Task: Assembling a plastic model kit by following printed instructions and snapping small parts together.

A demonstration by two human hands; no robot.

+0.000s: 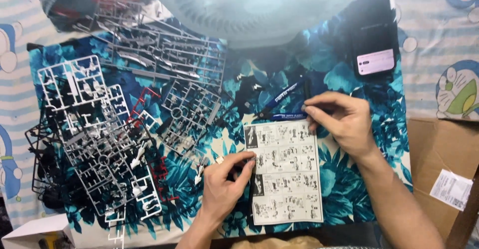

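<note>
Hands: left hand, right hand, touching one instruction sheet.

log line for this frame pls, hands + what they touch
left hand: pinches small part at instruction sheet left edge | right hand: fingers on blue-handled nippers above sheet | runner frames left
</note>
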